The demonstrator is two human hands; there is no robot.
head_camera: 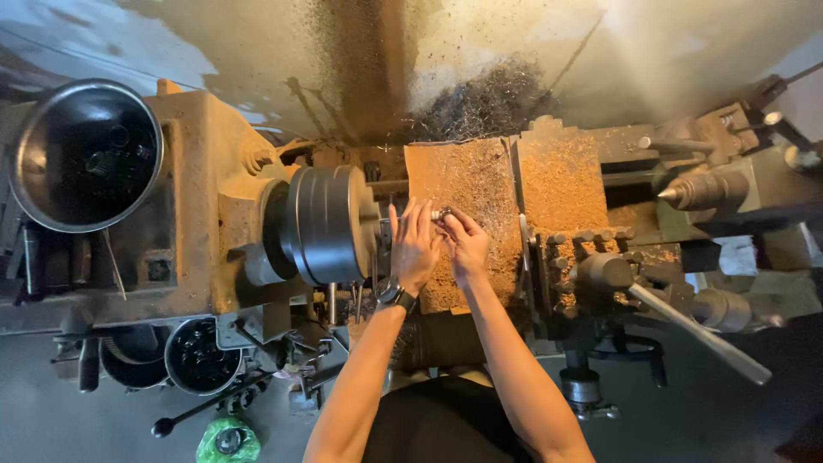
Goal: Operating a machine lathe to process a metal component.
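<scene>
I stand at a metal lathe. My left hand (415,244), with a dark watch at the wrist, and my right hand (465,243) meet just right of the round grey chuck (330,225). Between their fingertips sits a small shiny metal part (441,213), level with the chuck's centre; both hands pinch or touch it. Whether the part is clamped in the chuck is hidden by the left hand's fingers. A thin rod seems to run from the chuck to the part.
Brown chip-covered carriage plates (506,184) lie behind the hands. The tool post (591,257) with a long lever handle (699,330) stands right, the tailstock point (699,190) farther right. Dark bowls sit at left (86,154) and lower left (199,356). Swarf piles up behind (480,107).
</scene>
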